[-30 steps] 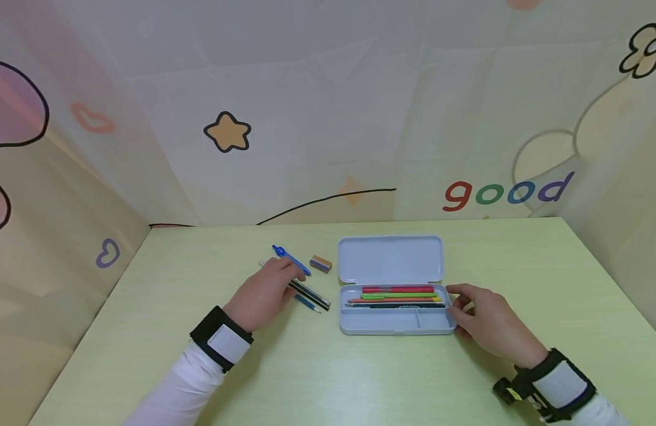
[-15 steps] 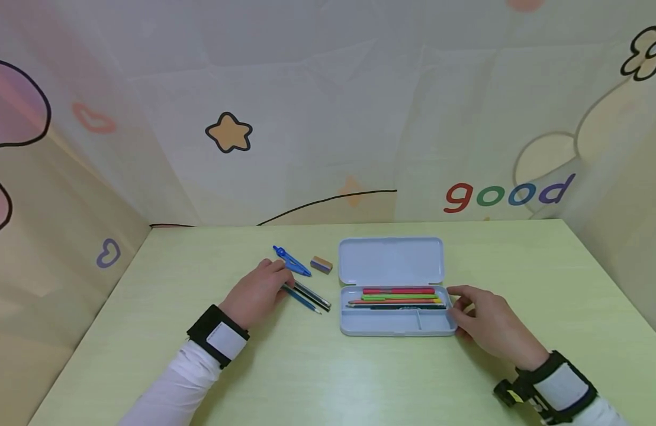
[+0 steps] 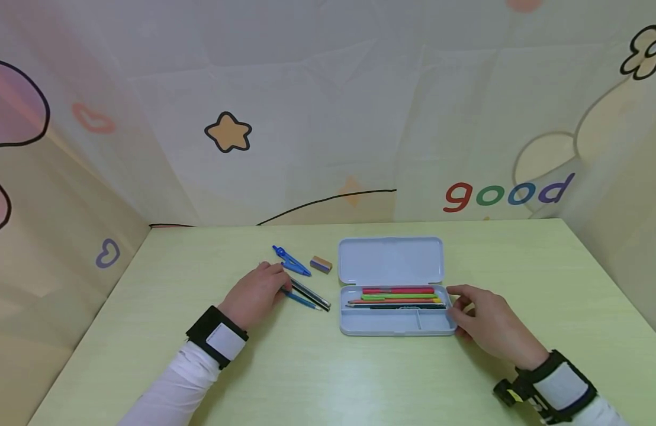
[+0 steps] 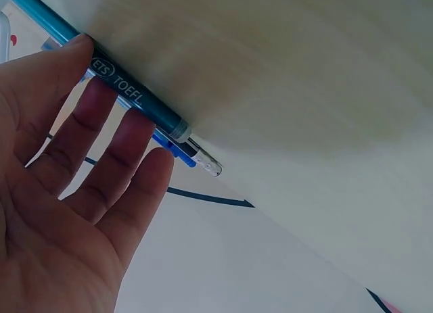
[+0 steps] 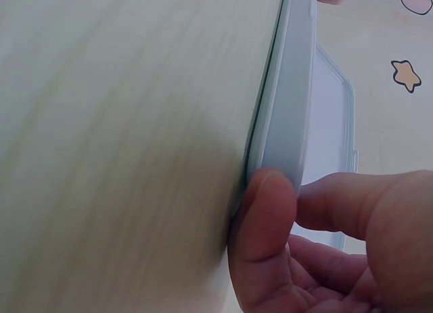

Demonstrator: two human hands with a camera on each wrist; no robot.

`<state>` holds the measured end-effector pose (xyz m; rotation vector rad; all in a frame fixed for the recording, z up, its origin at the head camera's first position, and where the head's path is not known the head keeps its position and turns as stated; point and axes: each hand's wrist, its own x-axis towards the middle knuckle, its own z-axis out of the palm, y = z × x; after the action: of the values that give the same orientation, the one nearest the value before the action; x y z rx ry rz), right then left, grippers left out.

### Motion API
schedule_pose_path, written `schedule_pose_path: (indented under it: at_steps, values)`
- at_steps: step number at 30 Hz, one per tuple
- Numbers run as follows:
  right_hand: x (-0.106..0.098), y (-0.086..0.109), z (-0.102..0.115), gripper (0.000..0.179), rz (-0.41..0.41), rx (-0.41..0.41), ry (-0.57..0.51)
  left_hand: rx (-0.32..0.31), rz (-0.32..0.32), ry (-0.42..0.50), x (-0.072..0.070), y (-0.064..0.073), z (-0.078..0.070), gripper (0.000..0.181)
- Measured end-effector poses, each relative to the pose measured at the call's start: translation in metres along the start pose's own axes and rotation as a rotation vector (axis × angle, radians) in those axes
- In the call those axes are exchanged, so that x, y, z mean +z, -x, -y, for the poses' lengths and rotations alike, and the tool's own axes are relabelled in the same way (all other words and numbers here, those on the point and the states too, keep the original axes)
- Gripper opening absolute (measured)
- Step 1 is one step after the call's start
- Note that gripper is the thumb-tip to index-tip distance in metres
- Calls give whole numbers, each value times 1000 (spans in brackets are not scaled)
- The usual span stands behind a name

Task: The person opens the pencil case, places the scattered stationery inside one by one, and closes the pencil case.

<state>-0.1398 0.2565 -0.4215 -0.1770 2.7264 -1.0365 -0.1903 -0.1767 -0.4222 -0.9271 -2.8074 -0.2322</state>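
Note:
My left hand (image 3: 256, 294) pinches a blue pencil (image 4: 132, 88) marked "ETS TOEFL" between thumb and fingertips, low over the table. Beside that pencil lie a silver and a black pen (image 3: 313, 296), partly covered by the hand. In the head view, the pale blue pencil case (image 3: 378, 322) lies with its lid raised. It holds a red pen (image 3: 397, 290), a green pen (image 3: 399, 296) and several other pencils. At the case's right end, my right hand (image 3: 488, 319) grips the corner; the right wrist view shows the thumb against the side wall (image 5: 287, 117).
Behind the left hand lie a blue drawing compass (image 3: 292, 262) and a small eraser (image 3: 321, 264) in a sleeve. The light wooden table (image 3: 328, 378) ends at a printed cloth backdrop (image 3: 328, 118), which also rises at both sides.
My left hand has drawn back slightly to the left, off the compass and the dark pens, and now has the blue pencil, which has turned a little. The right hand and case stay put.

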Motion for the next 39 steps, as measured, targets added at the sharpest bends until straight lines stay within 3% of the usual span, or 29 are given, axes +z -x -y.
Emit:
schedule_pose_path:
  at_steps: [9,30,39]
  values:
    - [0,0,0,49,-2,7,6,-10,4,46,0,5,1,16]
    - [0,0,1,49,-2,10,2,-50,15,57,-8,14,-4,17]
    - [1,-1,0,49,-1,15,5,-33,-28,62,-14,15,-9,17]
